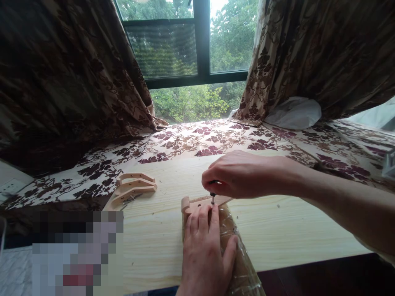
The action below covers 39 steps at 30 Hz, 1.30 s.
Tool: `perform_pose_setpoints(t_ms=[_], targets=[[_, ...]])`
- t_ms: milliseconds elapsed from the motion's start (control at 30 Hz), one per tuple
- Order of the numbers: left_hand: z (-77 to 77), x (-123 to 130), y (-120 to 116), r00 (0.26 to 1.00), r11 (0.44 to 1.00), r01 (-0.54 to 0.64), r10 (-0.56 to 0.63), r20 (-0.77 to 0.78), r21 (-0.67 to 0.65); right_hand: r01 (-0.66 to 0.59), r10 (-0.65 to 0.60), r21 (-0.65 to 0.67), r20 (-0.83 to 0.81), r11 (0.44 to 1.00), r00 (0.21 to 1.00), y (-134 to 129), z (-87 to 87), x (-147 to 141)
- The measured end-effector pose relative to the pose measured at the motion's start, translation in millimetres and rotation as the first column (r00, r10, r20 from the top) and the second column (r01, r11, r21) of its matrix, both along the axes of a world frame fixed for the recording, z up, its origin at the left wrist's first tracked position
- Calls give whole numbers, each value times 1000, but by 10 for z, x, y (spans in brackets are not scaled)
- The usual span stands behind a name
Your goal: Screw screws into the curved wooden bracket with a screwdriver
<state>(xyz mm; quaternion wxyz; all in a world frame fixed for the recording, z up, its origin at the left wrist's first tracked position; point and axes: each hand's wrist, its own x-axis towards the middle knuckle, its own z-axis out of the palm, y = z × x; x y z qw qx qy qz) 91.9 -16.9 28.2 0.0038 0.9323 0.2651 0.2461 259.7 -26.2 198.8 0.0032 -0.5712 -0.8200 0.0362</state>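
Note:
My left hand point(205, 250) lies palm down on a brown block wrapped in clear tape point(243, 267), fingers stretched forward and thumb apart. Its fingertips press on a pale wooden piece point(196, 202) lying across the block's far end, with a rounded end and a dark hole. Above it, my right hand point(230, 174) is closed around a small screwdriver point(212, 198), whose handle is mostly hidden in the fist. The metal tip points straight down onto the wooden piece, right by my left fingertips. Whether a screw is under the tip, I cannot tell.
Several curved wooden pieces point(135, 189) with holes lie together on the light wooden board point(160, 246), beside small metal bits point(131, 199). Behind it is a flower-patterned cloth point(191, 139) before a window. A white plastic bag point(294, 113) rests at right. A blurred patch covers the lower left.

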Motion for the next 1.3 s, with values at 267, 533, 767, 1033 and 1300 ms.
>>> perform_pose_setpoints(t_ms=[267,533,767,1033,1300], targets=[[2,-9,-4,1000,1000,2,-2,2,-4,50,-50,86,-8,995,999,77,-151,38],[14,-15,-14,1000,1000,-3,3,-8,-12,-27,27,10,-13,1000,1000,-7,-5,-13],[15,-13,-10,1000,1000,-1,1,-1,-23,13,-10,72,-48,997,999,64,-142,-2],[-2,-6,-6,1000,1000,-2,2,-5,6,9,-8,30,-18,1000,1000,25,-12,-15],[19,-1,-1,1000,1000,1,-1,-3,-12,28,-25,90,-41,996,999,66,-108,3]])
